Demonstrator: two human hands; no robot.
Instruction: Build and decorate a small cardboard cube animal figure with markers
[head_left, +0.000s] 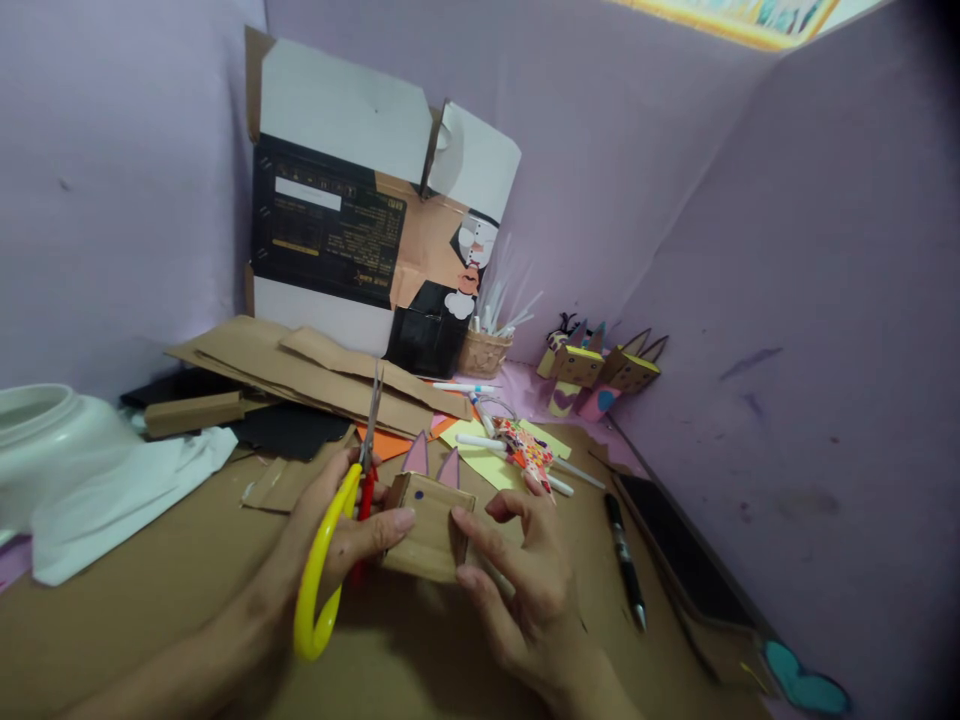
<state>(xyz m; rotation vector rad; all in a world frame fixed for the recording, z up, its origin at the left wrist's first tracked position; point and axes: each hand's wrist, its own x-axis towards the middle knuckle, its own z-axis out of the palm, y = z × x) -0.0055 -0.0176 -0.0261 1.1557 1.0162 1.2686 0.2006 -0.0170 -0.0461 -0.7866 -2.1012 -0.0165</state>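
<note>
A small cardboard box (427, 540) with two pink pointed ears and a dark dot on its face is between my hands. My left hand (352, 530) grips its left side, thumb on the front. The same hand also holds a pair of scissors (326, 570), with yellow and red handles and blades pointing up. At the box's right edge, my right hand (529, 580) pinches with thumb and index finger while the other fingers are curled apart. The back of the box is hidden.
Cardboard sheets (247, 355), a flattened printed box (330, 230), and a basket of white sticks (486, 352) stand behind. Two eared box figures (577, 365) are by the wall. A pen (626, 565) and dark phone-like slab (682, 545) lie right; a white jar (67, 470) left.
</note>
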